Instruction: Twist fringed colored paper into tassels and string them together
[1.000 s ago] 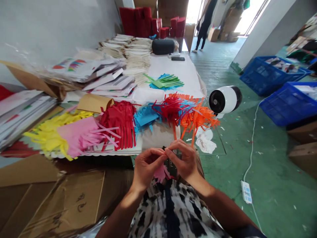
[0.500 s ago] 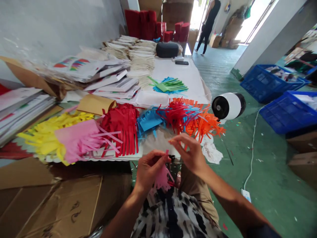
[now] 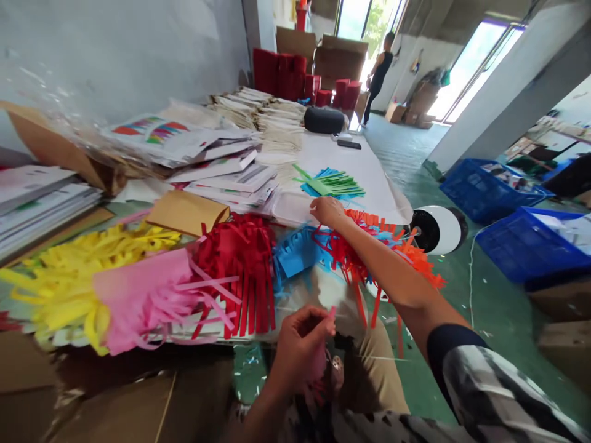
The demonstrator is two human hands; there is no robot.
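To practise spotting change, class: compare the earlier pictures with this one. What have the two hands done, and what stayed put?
The right hand let go of the pink fringed piece and reached forward to the red and blue fringes beside the white tray. The left hand kept its pinch on it. The red fringe pile and the fan stayed put.

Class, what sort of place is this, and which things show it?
Probably a paper-craft workshop: heaps of fringed coloured paper on the long table, stacked brown cardboard boxes, blue plastic crates on the floor.
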